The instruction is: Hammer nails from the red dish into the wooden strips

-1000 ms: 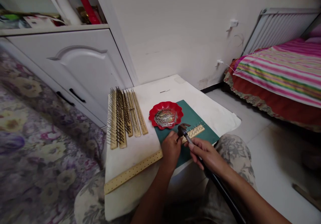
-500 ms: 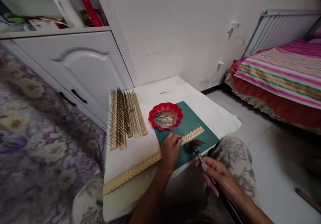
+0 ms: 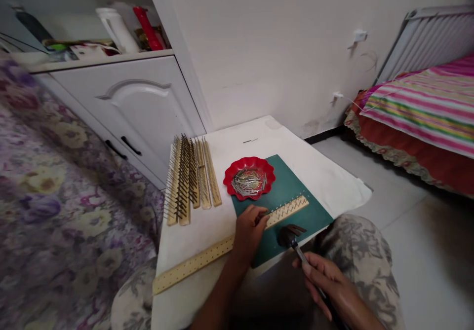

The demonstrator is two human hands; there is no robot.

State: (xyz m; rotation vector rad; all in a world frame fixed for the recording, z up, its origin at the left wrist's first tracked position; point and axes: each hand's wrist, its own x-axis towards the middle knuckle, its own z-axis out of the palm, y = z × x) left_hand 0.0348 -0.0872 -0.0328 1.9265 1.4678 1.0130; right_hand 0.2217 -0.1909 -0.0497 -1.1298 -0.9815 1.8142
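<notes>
A long pale wooden strip (image 3: 196,266) with rows of small holes runs slantwise under my left hand (image 3: 252,224). Nails (image 3: 291,206) stand upright in its right part, over a green mat (image 3: 285,172). My left hand is closed in a pinch at the strip, beside the nearest standing nails; anything between its fingertips is too small to make out. My right hand (image 3: 320,275) is wrapped round the handle of a claw hammer (image 3: 291,235), whose head hovers low at the mat's near edge, apart from the nails. Loose nails (image 3: 248,181) fill a red scalloped dish (image 3: 268,165).
Several nail-studded wooden strips (image 3: 181,187) lie side by side at the table's left. Two small thin pieces (image 3: 250,141) lie toward the back of the white-covered table (image 3: 314,177). A white cabinet (image 3: 144,103), a floral curtain (image 3: 77,197) and a striped bed (image 3: 433,108) surround it.
The whole view has shifted slightly, with the scene lower and to the right. My left hand still pinches at the strip, and the hammer stays low beside it in my right hand.
</notes>
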